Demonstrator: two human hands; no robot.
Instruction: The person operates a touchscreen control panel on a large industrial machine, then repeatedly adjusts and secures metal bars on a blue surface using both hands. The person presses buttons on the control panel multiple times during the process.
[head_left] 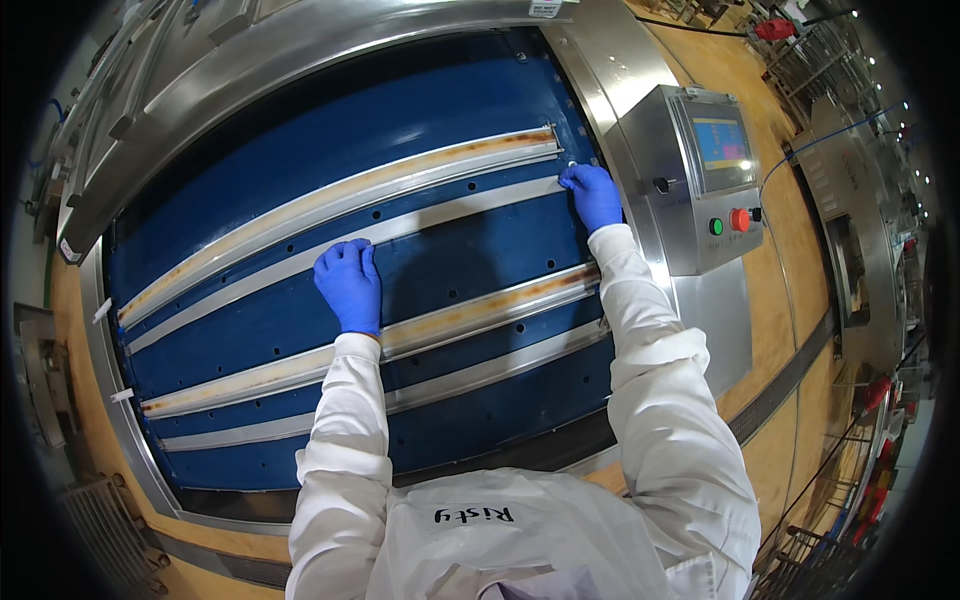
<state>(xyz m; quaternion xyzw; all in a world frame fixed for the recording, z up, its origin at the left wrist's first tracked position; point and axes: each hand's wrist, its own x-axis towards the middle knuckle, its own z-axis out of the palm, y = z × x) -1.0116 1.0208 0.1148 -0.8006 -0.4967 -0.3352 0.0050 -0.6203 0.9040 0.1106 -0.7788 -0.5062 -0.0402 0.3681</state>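
Both of my hands wear blue gloves and reach over a wide blue belt (470,100) in a steel machine. My left hand (350,288) has its fingertips bunched on a long, flat, pale grey strip (450,210), near its middle. At the right end of that strip, my right hand (595,198) is closed with thumb and fingers pinched together. Just beyond the strip runs a metal sealing bar (340,200) with a yellowish, brown-stained top. A second stained bar (440,325) crosses the belt nearer me, with another grey strip (470,382) in front of it.
A steel control box (690,180) with a screen, a green button (716,227) and a red button (739,219) stands at the right. The raised steel lid (330,45) arches over the far side. A floor drain (775,400) lies at the right, and a metal rack (105,515) at lower left.
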